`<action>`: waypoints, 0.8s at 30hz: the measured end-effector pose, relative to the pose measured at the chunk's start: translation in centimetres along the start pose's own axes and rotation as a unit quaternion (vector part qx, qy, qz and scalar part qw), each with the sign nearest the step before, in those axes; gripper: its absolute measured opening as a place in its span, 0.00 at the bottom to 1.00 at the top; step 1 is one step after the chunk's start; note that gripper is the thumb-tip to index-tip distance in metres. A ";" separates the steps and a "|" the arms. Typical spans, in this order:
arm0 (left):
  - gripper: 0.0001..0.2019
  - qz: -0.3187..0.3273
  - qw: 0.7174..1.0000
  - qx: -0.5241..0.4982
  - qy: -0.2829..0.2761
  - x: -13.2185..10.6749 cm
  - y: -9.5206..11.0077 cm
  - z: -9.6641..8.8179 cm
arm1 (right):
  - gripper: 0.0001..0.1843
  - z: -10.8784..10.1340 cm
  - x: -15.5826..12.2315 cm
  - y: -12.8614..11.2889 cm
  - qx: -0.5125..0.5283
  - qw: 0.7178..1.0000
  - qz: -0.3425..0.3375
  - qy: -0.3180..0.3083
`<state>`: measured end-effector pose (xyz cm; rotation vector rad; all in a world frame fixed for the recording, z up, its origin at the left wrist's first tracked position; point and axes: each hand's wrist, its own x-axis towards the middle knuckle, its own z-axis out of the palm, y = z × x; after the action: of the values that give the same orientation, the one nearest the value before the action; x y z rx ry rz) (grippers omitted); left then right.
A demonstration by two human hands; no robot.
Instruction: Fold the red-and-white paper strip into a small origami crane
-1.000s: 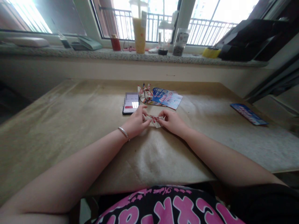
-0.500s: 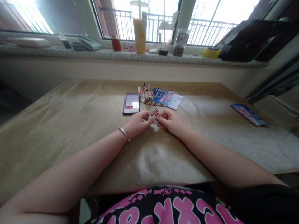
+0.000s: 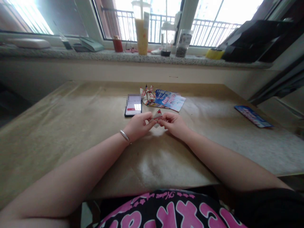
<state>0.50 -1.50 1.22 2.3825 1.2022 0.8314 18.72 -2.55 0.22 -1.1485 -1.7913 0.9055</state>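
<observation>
A small folded piece of red-and-white printed paper (image 3: 157,118) is pinched between both hands just above the table. My left hand (image 3: 138,126), with a silver bangle on its wrist, grips the paper's left end with closed fingers. My right hand (image 3: 174,124) pinches its right end. A phone (image 3: 133,107) with a lit screen lies just beyond my left hand. Behind it lie several folded paper pieces (image 3: 147,93) and blue printed leaflets (image 3: 169,100).
The table (image 3: 71,126) is covered in brown paper. Another blue leaflet (image 3: 253,116) lies at the far right. The window sill (image 3: 95,55) carries a tall orange drink (image 3: 142,30), a red can (image 3: 117,43), jars and a black case (image 3: 251,41).
The paper lay flat between my hands a second ago, was lifted upright, and is now tilted lower again. Both hands have shifted slightly away from me.
</observation>
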 end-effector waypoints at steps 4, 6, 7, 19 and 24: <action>0.11 0.037 0.999 -0.025 0.028 -0.1 0.0 0.1 | 0.10 0.0 -0.1 0.0 -0.036 0.999 -0.010 0.004; 0.11 0.058 0.995 -0.049 0.061 0.0 0.0 0.0 | 0.09 0.1 -0.1 0.2 -0.055 0.998 -0.011 0.000; 0.11 0.069 0.993 -0.057 0.075 0.0 0.0 -0.1 | 0.09 0.1 -0.1 0.3 -0.064 0.998 -0.013 -0.002; 0.12 0.088 0.987 -0.072 0.109 -0.2 0.2 -0.2 | 0.10 0.4 -0.6 -0.3 -0.130 0.987 -0.084 -0.041; 0.13 0.072 0.991 -0.039 0.104 0.0 0.4 -0.1 | 0.08 0.3 -0.5 -0.1 -0.101 0.987 -0.071 -0.100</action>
<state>0.66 -1.74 1.46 2.3878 1.0590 1.1748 18.53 -3.07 0.03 -1.0663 -2.1397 0.7921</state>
